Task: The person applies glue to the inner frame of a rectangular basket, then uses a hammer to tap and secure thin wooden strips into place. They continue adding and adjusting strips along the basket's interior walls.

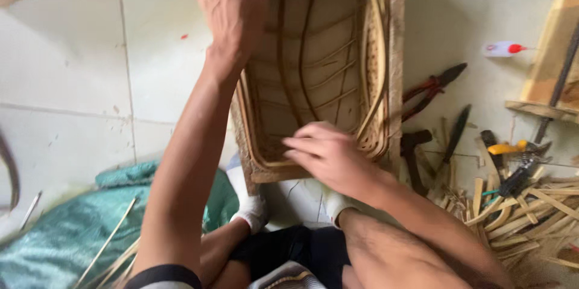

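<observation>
Rectangular woven rattan frame with bent cane ribs [313,72] lies on the pale tiled floor [78,72], directly in front of the seated person's knees. Left hand [226,5]: fingers spread, palm flat on the frame's far left corner, near the top edge of view. Right hand [329,156]: fingers extended and held together, pointing left, resting on the frame's near edge beside a loose cane strip [377,53] that curves along the right side. Right of the frame, apart from it: red-handled pliers [431,87], pile of cut cane offcuts [525,216]. Green cloth [72,235] at lower left.
</observation>
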`<action>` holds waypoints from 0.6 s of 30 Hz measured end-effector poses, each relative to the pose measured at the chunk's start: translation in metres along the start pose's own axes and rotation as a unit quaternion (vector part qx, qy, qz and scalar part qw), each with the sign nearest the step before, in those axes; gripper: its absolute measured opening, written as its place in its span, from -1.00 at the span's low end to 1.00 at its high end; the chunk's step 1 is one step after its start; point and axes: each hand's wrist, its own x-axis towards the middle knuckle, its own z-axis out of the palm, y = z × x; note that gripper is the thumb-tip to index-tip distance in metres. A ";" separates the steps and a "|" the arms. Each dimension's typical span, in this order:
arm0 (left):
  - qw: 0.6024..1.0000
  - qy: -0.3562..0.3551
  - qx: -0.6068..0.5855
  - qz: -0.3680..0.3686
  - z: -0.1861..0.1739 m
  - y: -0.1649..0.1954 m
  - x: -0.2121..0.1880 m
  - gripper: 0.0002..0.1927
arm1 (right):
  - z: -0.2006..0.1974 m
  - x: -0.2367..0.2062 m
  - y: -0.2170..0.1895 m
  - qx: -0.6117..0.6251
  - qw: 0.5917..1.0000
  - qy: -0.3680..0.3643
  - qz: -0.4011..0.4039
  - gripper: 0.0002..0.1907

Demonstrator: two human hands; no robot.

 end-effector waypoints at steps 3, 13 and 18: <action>0.991 -0.066 -0.022 -0.115 -0.014 -0.007 -0.029 -0.16 | 0.049 0.017 0.030 0.024 0.966 -0.209 0.153 -0.54; 0.982 -0.147 -0.028 -0.115 -0.016 0.003 -0.036 -0.06 | 0.074 0.009 0.042 0.040 0.991 -0.100 0.082 -0.66; 0.973 -0.191 0.053 -0.118 -0.015 0.005 -0.032 -0.02 | 0.073 0.007 0.036 -0.006 0.990 -0.122 0.070 -0.74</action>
